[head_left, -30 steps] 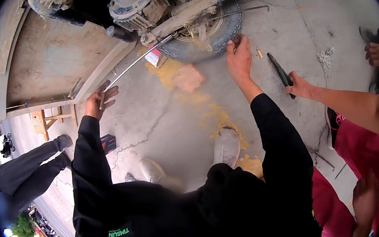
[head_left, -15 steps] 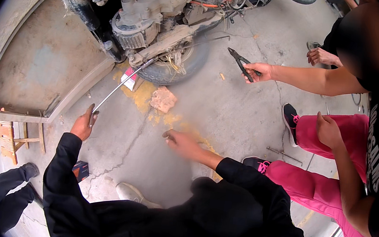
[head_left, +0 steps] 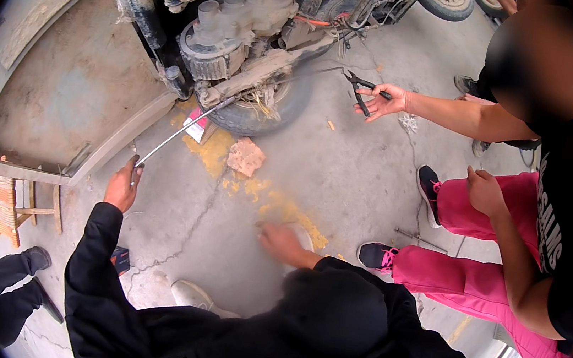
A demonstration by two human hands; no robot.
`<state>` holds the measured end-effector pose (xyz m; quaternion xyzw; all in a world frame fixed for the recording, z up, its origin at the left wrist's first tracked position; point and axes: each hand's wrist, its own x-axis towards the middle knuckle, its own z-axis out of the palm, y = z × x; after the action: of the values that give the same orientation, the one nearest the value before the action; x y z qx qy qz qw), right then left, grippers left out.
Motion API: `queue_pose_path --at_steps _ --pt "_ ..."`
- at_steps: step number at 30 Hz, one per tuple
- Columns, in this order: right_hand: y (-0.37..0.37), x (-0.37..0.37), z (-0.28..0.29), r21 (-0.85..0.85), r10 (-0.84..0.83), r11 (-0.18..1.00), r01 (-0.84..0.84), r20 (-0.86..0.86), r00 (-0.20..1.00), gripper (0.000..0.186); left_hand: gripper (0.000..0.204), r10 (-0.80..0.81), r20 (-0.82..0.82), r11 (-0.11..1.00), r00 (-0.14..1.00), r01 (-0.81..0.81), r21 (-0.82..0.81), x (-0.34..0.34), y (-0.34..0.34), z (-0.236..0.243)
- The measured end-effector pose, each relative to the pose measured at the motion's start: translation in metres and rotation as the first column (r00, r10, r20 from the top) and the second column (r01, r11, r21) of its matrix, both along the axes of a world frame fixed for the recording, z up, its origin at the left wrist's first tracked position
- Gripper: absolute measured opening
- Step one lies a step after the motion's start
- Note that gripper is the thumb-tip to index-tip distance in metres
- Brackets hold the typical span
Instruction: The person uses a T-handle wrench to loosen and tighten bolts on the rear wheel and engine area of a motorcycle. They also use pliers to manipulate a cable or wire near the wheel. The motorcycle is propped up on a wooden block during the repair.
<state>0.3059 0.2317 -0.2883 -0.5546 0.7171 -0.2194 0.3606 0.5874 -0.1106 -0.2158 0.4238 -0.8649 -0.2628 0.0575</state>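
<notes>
My left hand (head_left: 122,186) is closed round the near end of a long silver bar (head_left: 169,142), perhaps a wrench. The bar's far end meets the muddy arm (head_left: 249,78) beside a vehicle's wheel (head_left: 247,118); what it engages there is too small to tell. Low over the floor, my right hand (head_left: 282,243) is smeared by motion, so its fingers are unclear. To the right, another person's hand (head_left: 387,102) holds black-handled pliers (head_left: 356,91), jaws toward a thin rod (head_left: 317,73) reaching out from the wheel.
A broken brick (head_left: 245,157) and a pink-and-white box (head_left: 196,125) lie by the wheel. A metal bar tool (head_left: 422,240) rests near the co-worker's shoe (head_left: 377,256). Far left stand a wooden stool (head_left: 7,209) and another person's legs (head_left: 6,273). A dark box (head_left: 120,260) sits by my left arm.
My right hand has moved slightly right and nearer to me. My left hand still grips the bar. The other person's pliers have shifted a little left, closer to the thin rod's end.
</notes>
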Motion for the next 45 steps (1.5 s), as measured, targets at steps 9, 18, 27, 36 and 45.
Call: queue_pose_path --at_steps 9,18,27,36,45 --pt "-0.004 0.002 -0.008 0.013 -0.001 1.000 0.001 -0.032 0.999 0.034 0.039 0.007 0.055 0.999 0.998 -0.009 0.032 -0.001 0.006 0.003" --pt "-0.003 -0.001 -0.025 -0.061 0.014 0.998 -0.020 -0.111 0.994 0.031 0.032 -0.023 0.003 0.991 1.000 0.023 -0.131 -0.002 0.006 0.009" --pt "-0.002 0.001 -0.025 -0.083 -0.025 0.996 0.019 -0.077 0.997 0.031 0.046 0.295 -0.238 0.933 0.925 -0.226 0.279 0.006 -0.019 -0.023" --pt "-0.088 0.014 0.010 0.152 -0.067 0.988 -0.003 0.450 0.891 0.042 0.054 0.669 0.128 0.080 0.733 -0.242 0.967 -0.011 -0.025 -0.027" --pt "-0.279 0.083 0.046 0.430 -0.432 0.901 0.050 0.902 0.018 0.044 0.045 0.754 0.145 0.069 0.641 -0.296 0.953 -0.015 0.000 -0.009"
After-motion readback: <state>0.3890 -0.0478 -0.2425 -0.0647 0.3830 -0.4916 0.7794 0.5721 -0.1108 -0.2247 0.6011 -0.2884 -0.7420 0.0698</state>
